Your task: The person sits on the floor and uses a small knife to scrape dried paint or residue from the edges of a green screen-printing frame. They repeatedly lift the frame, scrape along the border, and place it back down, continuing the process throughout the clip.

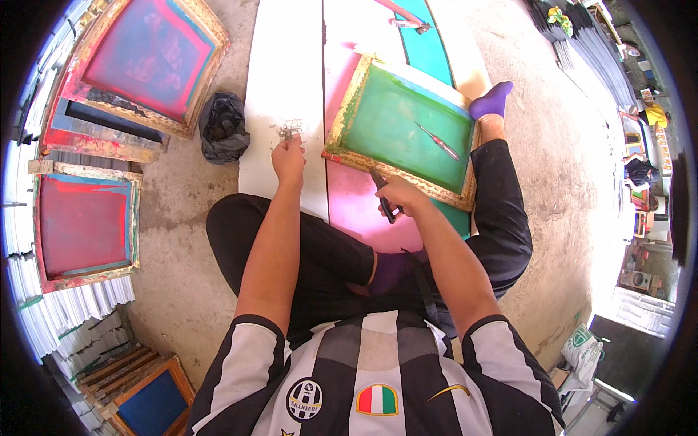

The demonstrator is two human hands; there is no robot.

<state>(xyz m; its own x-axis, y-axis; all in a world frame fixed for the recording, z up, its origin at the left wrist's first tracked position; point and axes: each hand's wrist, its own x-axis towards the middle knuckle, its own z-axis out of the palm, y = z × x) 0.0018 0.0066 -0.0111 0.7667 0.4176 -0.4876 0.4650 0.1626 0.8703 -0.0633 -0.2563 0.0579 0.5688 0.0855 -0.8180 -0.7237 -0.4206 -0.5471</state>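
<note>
Bright daylight, soft shadows, right edge overexposed, fisheye-bent rim, sharp centre.

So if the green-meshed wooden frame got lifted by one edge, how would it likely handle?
The frame is probably stiff and fairly light: thin wooden rails around stretched green mesh. The mesh likely gives and could tear under a poke. The screwdriver lying on it would probably slide or roll off once tilted.

Concrete floor (182,240), grey, stained. On it:
- long boards (280,80) laid side by side through the upper centre of the frame, white, pink and teal;
- crumpled black bag (224,125), just left of the white board;
- stacked wooden screen frames (142,62), red and blue mesh, upper left;
- a red-meshed frame (83,221), middle left.

On the boards: green-meshed frame (400,127); small pile of bent staples (287,131).
</note>
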